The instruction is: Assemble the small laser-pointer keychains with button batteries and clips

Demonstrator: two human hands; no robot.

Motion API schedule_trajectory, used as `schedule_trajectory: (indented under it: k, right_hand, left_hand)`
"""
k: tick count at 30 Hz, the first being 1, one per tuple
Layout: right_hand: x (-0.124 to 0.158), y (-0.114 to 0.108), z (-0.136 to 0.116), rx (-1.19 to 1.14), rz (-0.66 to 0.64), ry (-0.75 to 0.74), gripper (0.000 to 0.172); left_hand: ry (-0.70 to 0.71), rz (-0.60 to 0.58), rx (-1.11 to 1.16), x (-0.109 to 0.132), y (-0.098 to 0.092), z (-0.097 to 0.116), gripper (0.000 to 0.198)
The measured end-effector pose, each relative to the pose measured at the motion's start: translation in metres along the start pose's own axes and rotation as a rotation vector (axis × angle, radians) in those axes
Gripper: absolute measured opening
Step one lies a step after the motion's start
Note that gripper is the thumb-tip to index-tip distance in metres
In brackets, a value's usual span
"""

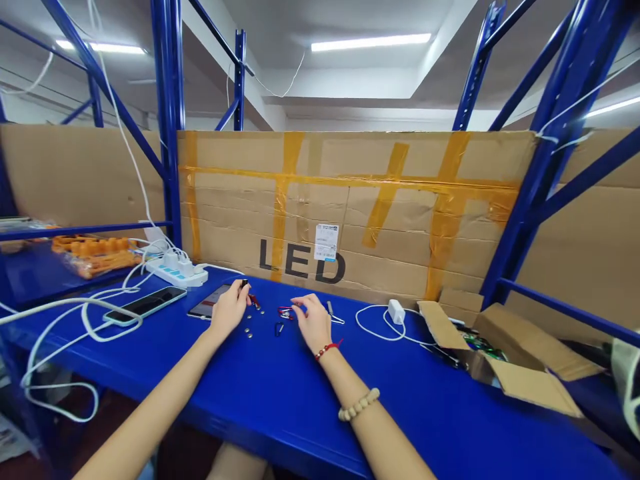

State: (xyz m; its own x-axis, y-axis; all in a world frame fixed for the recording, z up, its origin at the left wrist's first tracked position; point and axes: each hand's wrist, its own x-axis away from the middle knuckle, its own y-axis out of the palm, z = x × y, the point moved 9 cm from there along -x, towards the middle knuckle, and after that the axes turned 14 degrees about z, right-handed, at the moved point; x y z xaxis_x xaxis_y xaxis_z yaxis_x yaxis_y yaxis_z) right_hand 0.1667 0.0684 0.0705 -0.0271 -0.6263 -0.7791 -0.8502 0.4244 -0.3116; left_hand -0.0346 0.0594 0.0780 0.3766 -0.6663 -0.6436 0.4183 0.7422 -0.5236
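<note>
My left hand (229, 312) is closed in a pinch around a small black piece (245, 283), too small to name. A red metallic piece (255, 302) lies just beside its fingertips. Several small round metal discs (249, 335), like button cells, are scattered on the blue tabletop (280, 387). My right hand (312, 321) has its fingers curled and thumb drawn in over a red carabiner-like piece (285, 313); whatever is between the fingertips is too small to make out. Between the hands rests a small black carabiner (279, 329). Right of my right hand lies a thin metal piece (336, 317).
Two phones, a dark one (206, 304) and a pale-edged one (146, 305), lie left near a power strip (177, 270) and looped white cables. A white charger (397, 311) and an open cardboard box (515, 360) are right. A large carton (350, 207) stands behind.
</note>
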Motion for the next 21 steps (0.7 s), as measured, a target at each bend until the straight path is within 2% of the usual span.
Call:
schedule_trajectory:
  k: [4,9,16,21]
  right_hand:
    - [-0.003,-0.006,0.009,0.002,0.073,0.046,0.020]
    - [-0.004,-0.009,0.013,0.029,0.118,0.085,0.020]
    - [-0.008,-0.012,0.019,-0.004,0.127,0.180,0.022]
    - [-0.011,-0.013,0.023,-0.083,0.121,0.264,0.028]
  left_hand:
    - [0.061,-0.032,0.013,0.004,0.003,0.008,0.027]
    - [0.204,-0.111,0.093,0.016,0.008,0.031,0.022]
    - [0.417,-0.255,0.251,0.050,0.015,0.075,0.022]
    - [0.611,-0.350,0.316,0.058,0.032,0.103,0.016]
